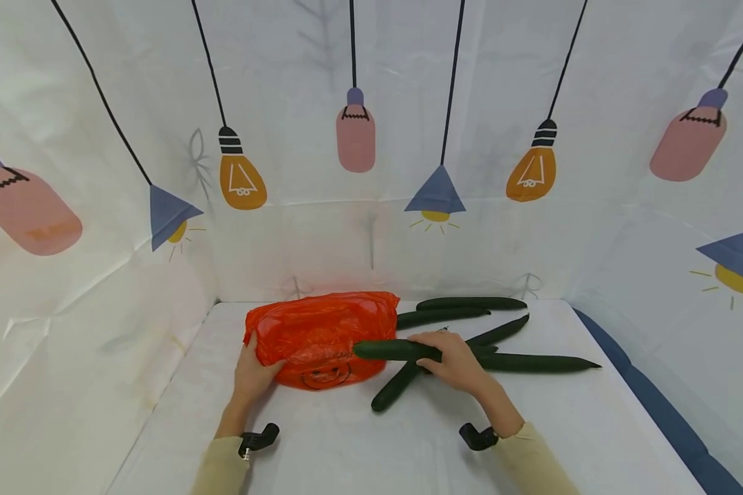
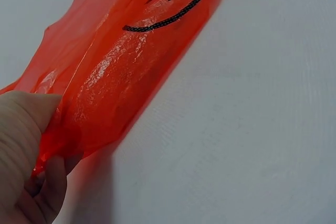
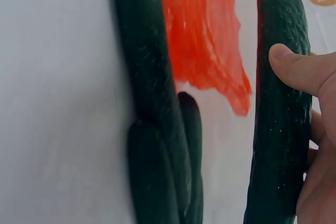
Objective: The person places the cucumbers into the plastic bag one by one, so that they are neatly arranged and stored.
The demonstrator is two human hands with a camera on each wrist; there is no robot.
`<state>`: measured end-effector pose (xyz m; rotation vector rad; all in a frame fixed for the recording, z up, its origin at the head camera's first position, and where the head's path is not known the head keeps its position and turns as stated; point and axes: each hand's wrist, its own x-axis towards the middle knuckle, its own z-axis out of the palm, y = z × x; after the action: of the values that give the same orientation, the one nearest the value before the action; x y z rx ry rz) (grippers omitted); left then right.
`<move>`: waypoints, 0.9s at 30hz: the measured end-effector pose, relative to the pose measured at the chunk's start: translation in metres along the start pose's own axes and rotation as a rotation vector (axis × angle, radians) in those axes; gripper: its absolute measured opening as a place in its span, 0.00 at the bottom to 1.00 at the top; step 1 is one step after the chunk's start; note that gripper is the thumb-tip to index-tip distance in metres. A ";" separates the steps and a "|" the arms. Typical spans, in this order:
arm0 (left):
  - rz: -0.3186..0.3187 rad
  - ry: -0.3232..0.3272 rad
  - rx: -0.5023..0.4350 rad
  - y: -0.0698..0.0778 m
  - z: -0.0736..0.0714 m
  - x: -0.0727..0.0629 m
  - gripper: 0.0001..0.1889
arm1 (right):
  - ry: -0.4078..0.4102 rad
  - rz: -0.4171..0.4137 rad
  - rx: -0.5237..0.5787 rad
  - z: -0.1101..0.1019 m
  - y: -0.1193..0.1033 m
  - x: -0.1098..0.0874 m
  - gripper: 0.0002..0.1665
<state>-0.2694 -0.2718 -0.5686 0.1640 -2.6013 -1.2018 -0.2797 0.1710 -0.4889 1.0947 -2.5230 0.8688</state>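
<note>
Cucumber (image 1: 384, 350) lifted, gripped by right hand (image 1: 453, 360), outside red bag (image 1: 322, 330); left hand (image 1: 254, 375) pinches bag. Other cucumbers (image 1: 541, 363) not yet lifted; bag's contents I cannot tell.

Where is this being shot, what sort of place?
Likely a makeshift recording booth: lamp-print sheeting on three sides, a white tabletop between, and black wrist cameras on both arms.
</note>
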 end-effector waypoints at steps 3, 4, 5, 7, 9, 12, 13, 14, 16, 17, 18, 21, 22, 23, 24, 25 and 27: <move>0.014 0.020 0.001 0.002 0.002 0.001 0.53 | 0.004 0.000 0.000 0.004 -0.004 0.015 0.29; 0.022 0.023 -0.001 0.002 0.002 0.001 0.53 | 0.008 -0.006 0.002 0.006 -0.005 0.020 0.29; 0.030 0.028 -0.003 0.002 0.002 0.002 0.53 | 0.012 -0.008 0.001 0.008 -0.006 0.025 0.29; 0.038 0.033 -0.003 0.003 0.002 0.002 0.52 | 0.013 -0.025 0.002 0.012 -0.010 0.037 0.29; 0.026 0.035 -0.006 0.002 0.001 0.000 0.52 | -0.001 -0.054 -0.012 0.018 -0.014 0.049 0.28; -0.004 0.030 0.001 0.001 0.000 -0.004 0.52 | -0.036 -0.106 -0.014 0.026 -0.021 0.069 0.26; -0.011 0.026 0.001 0.001 0.000 -0.005 0.52 | -0.044 -0.128 -0.016 0.029 -0.023 0.075 0.25; -0.015 0.020 0.000 0.001 0.001 -0.005 0.52 | -0.053 -0.143 -0.016 0.032 -0.025 0.081 0.25; -0.012 0.007 0.001 0.001 0.001 -0.006 0.52 | -0.063 -0.161 -0.012 0.038 -0.030 0.092 0.25; -0.010 0.001 0.000 0.001 0.002 -0.006 0.52 | -0.069 -0.164 -0.014 0.041 -0.033 0.097 0.25; -0.004 0.000 0.001 0.001 0.002 -0.005 0.52 | -0.076 -0.164 -0.016 0.044 -0.035 0.102 0.25; 0.011 0.014 0.003 0.002 0.004 -0.004 0.51 | -0.110 -0.137 -0.043 0.054 -0.043 0.117 0.25; 0.020 0.023 0.003 0.002 0.004 -0.003 0.50 | -0.123 -0.124 -0.054 0.057 -0.045 0.121 0.26; 0.029 0.032 0.001 0.002 0.004 -0.003 0.49 | -0.132 -0.116 -0.060 0.060 -0.049 0.125 0.26; 0.041 0.042 0.002 0.002 0.005 -0.003 0.47 | -0.139 -0.110 -0.067 0.064 -0.052 0.130 0.26; 0.051 0.052 0.003 0.002 0.005 -0.003 0.46 | -0.147 -0.106 -0.078 0.067 -0.055 0.134 0.26; 0.067 0.066 0.008 0.002 0.006 -0.003 0.42 | -0.157 -0.106 -0.079 0.073 -0.060 0.141 0.27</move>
<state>-0.2684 -0.2657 -0.5711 0.1154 -2.5342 -1.1435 -0.3318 0.0123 -0.4578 1.3038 -2.5714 0.6742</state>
